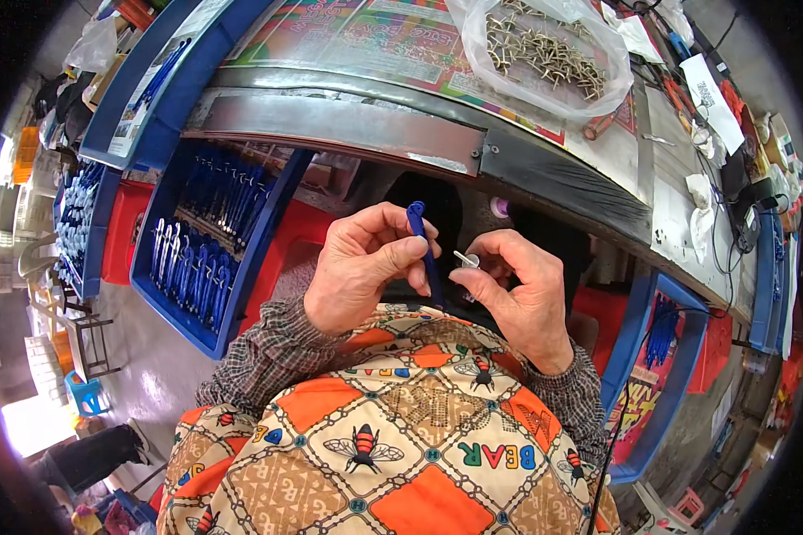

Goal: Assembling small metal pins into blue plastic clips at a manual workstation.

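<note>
Workbench [339, 123] along far side. Gripped in left hand [359, 254], thumb against fingers: slim blue piece [429, 260], long axis near-upright in view. Pinched in right hand [528, 287], just right of and apart from blue piece: small metal pin [467, 259], shank angled leftward.

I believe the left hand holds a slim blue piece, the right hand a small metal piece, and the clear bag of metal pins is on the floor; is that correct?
The last part is wrong: in the head view, the clear bag of metal pins lies on the table. The left hand holds a slim blue piece, and the right hand a small metal piece.
</note>
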### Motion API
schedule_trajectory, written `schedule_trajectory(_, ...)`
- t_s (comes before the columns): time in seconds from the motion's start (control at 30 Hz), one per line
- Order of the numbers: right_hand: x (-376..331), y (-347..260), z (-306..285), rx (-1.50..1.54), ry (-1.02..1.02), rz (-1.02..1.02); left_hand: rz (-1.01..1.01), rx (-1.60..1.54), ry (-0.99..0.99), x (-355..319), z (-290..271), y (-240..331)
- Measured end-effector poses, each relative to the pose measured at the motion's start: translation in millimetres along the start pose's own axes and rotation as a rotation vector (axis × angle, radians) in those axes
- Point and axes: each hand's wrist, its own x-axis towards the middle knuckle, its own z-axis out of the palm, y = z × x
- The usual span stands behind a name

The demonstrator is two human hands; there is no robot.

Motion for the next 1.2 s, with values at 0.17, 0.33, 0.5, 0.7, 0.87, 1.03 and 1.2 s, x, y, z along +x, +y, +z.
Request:
schedule_trajectory(0.17, 2, -3, 4, -0.006, -0.018, -0.014, 0.013, -0.097, -0.043, -4, -7, -4)
schedule_trajectory(0.33, 5, -5, 10, -0.01, -0.04, -0.047, 0.023, -0.122, -0.053, -9, -11, -4)
schedule_trajectory(0.5, 9, -9, 14, -0.06, -0.064, -0.101, 0.026, -0.161, -0.062, -13, -18, -6)
schedule_trajectory(0.7, 13, -10, 22, -0.084, -0.102, -0.127, 0.053, -0.205, -0.051, -18, -27, -10)
schedule_trajectory(0.87, 17, -10, 28, -0.084, -0.146, -0.137, 0.035, -0.326, -0.101, -20, -37, -15)
schedule_trajectory(1.03, 21, -10, 34, -0.083, -0.154, -0.14, 0.051, -0.328, -0.102, -20, -45, -20)
schedule_trajectory(1.2, 23, -8, 36, -0.104, -0.167, -0.146, 0.061, -0.331, -0.108, -19, -47, -22)
